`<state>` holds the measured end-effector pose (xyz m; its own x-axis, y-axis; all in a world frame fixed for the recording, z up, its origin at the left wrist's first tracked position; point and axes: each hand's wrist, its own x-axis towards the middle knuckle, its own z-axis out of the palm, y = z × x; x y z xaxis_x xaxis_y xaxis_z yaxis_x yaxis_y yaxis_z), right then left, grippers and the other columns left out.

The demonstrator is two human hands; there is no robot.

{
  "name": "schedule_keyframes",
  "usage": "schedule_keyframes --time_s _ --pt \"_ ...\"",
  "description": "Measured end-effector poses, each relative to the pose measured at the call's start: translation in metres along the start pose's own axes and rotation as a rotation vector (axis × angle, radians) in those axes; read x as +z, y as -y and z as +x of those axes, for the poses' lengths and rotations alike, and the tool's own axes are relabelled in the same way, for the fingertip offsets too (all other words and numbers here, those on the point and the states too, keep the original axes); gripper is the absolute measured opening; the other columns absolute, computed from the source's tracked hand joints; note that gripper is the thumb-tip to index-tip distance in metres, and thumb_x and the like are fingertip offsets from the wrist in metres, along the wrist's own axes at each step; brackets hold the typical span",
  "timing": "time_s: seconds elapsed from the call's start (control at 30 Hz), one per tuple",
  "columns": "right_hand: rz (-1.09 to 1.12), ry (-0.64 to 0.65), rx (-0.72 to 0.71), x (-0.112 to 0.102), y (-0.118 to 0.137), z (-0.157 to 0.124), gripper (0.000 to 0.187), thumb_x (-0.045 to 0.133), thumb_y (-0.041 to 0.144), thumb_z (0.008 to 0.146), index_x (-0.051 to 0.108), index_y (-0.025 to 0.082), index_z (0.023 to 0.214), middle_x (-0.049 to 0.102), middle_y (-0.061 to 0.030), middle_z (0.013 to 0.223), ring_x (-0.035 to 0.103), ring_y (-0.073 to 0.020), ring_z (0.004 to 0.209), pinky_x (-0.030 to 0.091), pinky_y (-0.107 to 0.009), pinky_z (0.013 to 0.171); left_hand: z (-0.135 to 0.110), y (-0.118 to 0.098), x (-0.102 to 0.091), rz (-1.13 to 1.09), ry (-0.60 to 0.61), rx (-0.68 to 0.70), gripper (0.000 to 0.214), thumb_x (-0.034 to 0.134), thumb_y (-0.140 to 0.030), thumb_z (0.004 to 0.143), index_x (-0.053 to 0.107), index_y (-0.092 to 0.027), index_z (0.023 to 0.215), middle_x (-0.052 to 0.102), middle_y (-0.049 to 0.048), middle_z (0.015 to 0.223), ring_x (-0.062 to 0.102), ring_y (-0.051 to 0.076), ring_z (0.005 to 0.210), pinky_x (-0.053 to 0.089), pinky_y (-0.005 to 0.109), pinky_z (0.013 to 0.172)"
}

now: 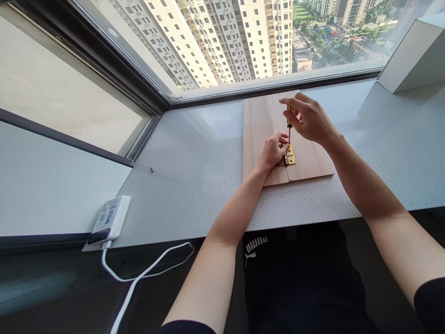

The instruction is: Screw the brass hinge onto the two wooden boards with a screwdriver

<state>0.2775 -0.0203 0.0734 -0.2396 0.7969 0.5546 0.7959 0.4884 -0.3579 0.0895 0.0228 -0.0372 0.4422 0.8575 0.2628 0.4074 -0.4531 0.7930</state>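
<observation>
A brass-coloured hinge point(291, 155) lies open across the seam of two pale wooden boards point(257, 118). My right hand point(309, 116) holds a screwdriver point(289, 121) with a yellow and black handle, upright over the hinge's upper edge. Its thumb and fingers are round the handle, and the shaft points straight down. At the screwdriver's tip, my left hand point(273, 150) has its thumb and fingers closed together, resting on the hinge and the left board. Those fingers cover part of the hinge, and whatever they pinch is hidden.
The boards lie on a speckled white countertop point(194, 185) beneath a window. A white power strip point(113, 218) with a white cable point(134, 283) sits at the left edge. One small dark piece point(151, 170) lies nearby. A white box point(410, 60) stands at the back right.
</observation>
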Motion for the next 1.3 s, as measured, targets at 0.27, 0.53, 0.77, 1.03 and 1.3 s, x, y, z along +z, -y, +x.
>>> schedule_keyframes --time_s 0.27,0.53,0.77,1.03,1.3 --pt "0.062 -0.052 -0.031 0.012 -0.01 0.0 0.046 0.053 0.036 0.12 0.072 0.029 0.161 0.077 -0.0141 0.129 0.079 -0.0337 0.112 0.067 -0.055 0.096 0.001 -0.002 -0.001 -0.01 0.007 -0.027 0.022 0.081 -0.01 0.1 0.077 -0.022 0.118 0.091 0.0076 0.109 0.086 0.025 0.105 0.067 0.041 0.105" --pt "0.03 0.008 0.069 0.004 0.009 0.002 0.05 0.063 0.038 0.114 0.071 0.038 0.163 0.076 -0.0114 0.126 0.077 -0.0343 0.113 0.066 -0.06 0.1 -0.005 -0.009 -0.013 -0.049 -0.014 -0.017 0.023 0.072 -0.013 0.106 0.075 -0.021 0.127 0.089 0.0117 0.12 0.085 0.026 0.116 0.066 0.047 0.113" --pt "0.097 0.069 0.005 -0.008 0.009 0.002 0.049 0.058 0.038 0.116 0.073 0.032 0.162 0.078 -0.0117 0.128 0.075 -0.0313 0.113 0.065 -0.055 0.102 -0.008 -0.004 -0.056 0.088 -0.138 -0.017 0.018 0.072 -0.02 0.108 0.075 -0.022 0.126 0.087 0.0114 0.118 0.083 0.026 0.112 0.065 0.043 0.107" --pt "-0.019 0.055 0.076 -0.014 0.01 -0.005 0.034 0.058 0.041 0.117 0.081 0.027 0.138 0.076 -0.0149 0.126 0.072 -0.0347 0.102 0.061 -0.057 0.091 -0.027 0.028 -0.074 0.116 -0.159 -0.113 0.015 0.072 -0.036 0.109 0.075 -0.022 0.114 0.083 0.0087 0.099 0.077 0.024 0.089 0.065 0.039 0.088" --pt "-0.067 0.084 0.085 -0.014 0.013 -0.008 0.029 0.056 0.044 0.116 0.076 0.029 0.131 0.08 -0.0128 0.11 0.067 -0.0325 0.089 0.058 -0.054 0.087 -0.028 0.03 -0.066 0.123 -0.146 -0.097 0.014 0.071 -0.036 0.108 0.074 -0.023 0.111 0.084 0.0085 0.099 0.076 0.024 0.087 0.064 0.039 0.088"
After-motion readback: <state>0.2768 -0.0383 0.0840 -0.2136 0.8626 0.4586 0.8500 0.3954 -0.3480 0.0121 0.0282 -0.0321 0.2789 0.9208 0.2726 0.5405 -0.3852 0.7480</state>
